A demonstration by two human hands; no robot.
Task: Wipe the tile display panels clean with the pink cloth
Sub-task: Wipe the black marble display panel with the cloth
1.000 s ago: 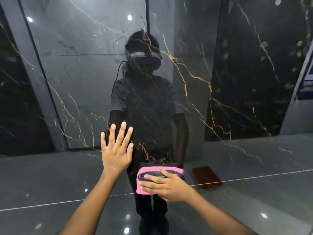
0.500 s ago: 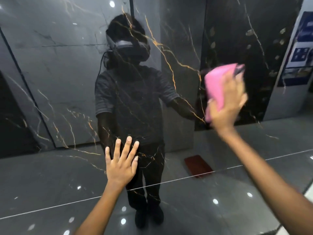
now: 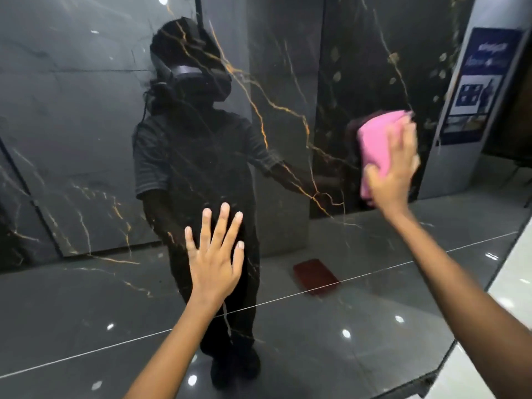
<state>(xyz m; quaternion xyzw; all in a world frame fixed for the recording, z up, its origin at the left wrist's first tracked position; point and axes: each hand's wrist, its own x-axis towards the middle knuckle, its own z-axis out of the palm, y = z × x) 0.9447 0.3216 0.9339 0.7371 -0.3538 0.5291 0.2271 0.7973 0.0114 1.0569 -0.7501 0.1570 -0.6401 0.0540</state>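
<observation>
L hand (image 3: 215, 263) flat, R hand (image 3: 393, 174) raised

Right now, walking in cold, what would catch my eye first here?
Probably the pink cloth, bright against the glossy black tile panel with gold veins, pressed to it at the right by the right hand. Lower, near the middle, the left hand lies flat on the panel with fingers spread. The polished surface also mirrors the person's dark reflection.
</observation>
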